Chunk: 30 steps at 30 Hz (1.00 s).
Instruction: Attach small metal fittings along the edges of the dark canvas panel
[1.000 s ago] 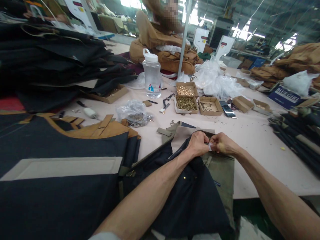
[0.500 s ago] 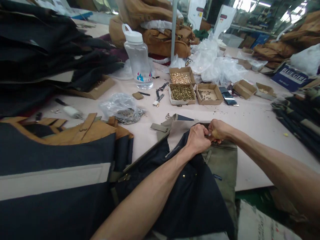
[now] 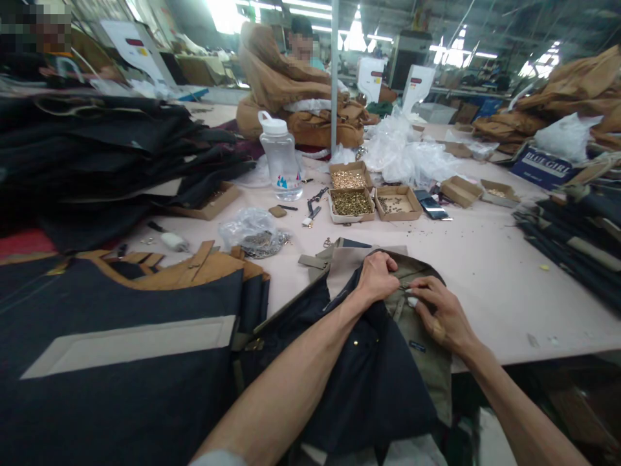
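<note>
A dark navy and olive garment point(image 3: 369, 382) lies over the near table edge in front of me. My left hand point(image 3: 379, 277) is closed, gripping a fold of its fabric near the top. My right hand point(image 3: 439, 312) rests on the olive part just right of it, fingers curled, with the fingertips pinching at a small metal piece on the cloth; a bit of white shows under the fingers. What the fingertips hold is too small to name.
Cardboard boxes of brass rivets point(image 3: 351, 202) sit mid-table beside a clear water bottle point(image 3: 280, 157), a phone point(image 3: 431, 207) and a plastic bag of metal parts point(image 3: 252, 230). Stacked dark garments point(image 3: 97, 155) lie left, more at right point(image 3: 577, 239). People work at the far tables.
My right hand has dropped from beside the left fist down onto the olive fabric and spread somewhat. The garment's olive collar now lies flatter. My view has lifted.
</note>
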### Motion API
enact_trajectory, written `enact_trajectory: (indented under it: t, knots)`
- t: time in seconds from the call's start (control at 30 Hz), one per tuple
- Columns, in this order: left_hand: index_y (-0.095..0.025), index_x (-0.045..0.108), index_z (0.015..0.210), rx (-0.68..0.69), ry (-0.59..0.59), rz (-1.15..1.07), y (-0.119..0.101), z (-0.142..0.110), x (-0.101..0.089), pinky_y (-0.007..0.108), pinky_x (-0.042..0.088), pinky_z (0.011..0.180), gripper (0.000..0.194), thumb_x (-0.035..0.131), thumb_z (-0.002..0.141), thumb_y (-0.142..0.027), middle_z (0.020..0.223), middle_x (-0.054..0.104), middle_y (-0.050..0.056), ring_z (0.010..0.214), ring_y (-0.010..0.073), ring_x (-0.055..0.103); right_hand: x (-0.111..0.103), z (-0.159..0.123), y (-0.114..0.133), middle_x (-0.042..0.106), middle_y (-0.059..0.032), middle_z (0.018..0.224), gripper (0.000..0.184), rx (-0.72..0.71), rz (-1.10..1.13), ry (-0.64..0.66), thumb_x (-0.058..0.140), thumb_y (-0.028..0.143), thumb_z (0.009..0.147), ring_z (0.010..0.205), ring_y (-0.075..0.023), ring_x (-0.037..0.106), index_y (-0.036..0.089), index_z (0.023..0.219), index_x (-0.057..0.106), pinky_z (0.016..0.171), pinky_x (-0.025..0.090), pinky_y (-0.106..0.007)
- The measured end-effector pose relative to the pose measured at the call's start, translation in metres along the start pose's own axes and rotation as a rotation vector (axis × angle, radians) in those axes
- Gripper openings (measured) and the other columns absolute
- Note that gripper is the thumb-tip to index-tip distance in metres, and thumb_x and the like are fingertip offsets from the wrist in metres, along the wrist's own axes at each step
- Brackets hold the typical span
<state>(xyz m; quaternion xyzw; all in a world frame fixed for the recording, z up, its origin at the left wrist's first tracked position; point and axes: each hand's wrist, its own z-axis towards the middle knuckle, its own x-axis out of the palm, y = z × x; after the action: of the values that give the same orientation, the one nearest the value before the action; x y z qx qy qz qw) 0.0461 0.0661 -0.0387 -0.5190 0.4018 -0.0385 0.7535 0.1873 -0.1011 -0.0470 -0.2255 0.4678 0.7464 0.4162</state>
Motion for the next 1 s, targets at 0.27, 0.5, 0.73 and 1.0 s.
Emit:
enact_trajectory:
  t: [0.27,0.5,0.73,1.0]
  knots:
    - [-0.013,0.061,0.120,0.439,-0.170,0.376,-0.021,-0.012,-0.008,0.043,0.046,0.104,0.050,0.059,0.070,-0.008,0.127,0.059,0.017,0.120,0.0302,0.055,0.003,-0.036,-0.052,0.060,-0.0170,0.116,0.053,0.406,-0.348,-0.333,0.065,0.046,0.085,0.107,-0.0369,0.052,0.016,0.128,0.054,0.096,0.045,-0.056]
    - [-0.012,0.058,0.120,0.046,-0.054,0.806,-0.041,-0.004,-0.020,0.045,0.046,0.099,0.040,0.064,0.083,-0.024,0.117,0.059,0.017,0.111,0.0318,0.057,0.010,-0.030,-0.056,0.062,-0.0125,0.108,0.051,0.333,-0.207,-0.343,0.061,0.033,0.083,0.099,-0.0319,0.055,0.018,0.131,0.050,0.092,0.048,-0.050]
    - [-0.016,0.064,0.105,0.100,-0.099,0.874,-0.088,-0.012,-0.039,0.034,0.049,0.082,0.021,0.059,0.085,-0.017,0.110,0.059,0.013,0.099,0.0253,0.061,0.005,-0.038,-0.048,0.059,-0.0161,0.119,0.070,0.377,0.023,-0.384,0.070,0.054,0.081,0.089,-0.0278,0.061,0.017,0.136,0.049,0.083,0.054,-0.046]
    - [-0.016,0.064,0.100,0.276,-0.425,0.852,-0.192,-0.033,-0.103,0.032,0.044,0.077,0.015,0.053,0.089,-0.015,0.104,0.060,0.011,0.091,0.0234,0.061,-0.010,-0.049,0.004,0.070,-0.0032,0.086,0.045,0.448,0.331,-0.156,0.073,0.051,0.074,0.086,-0.0295,0.066,0.018,0.104,0.070,0.071,0.053,-0.035]
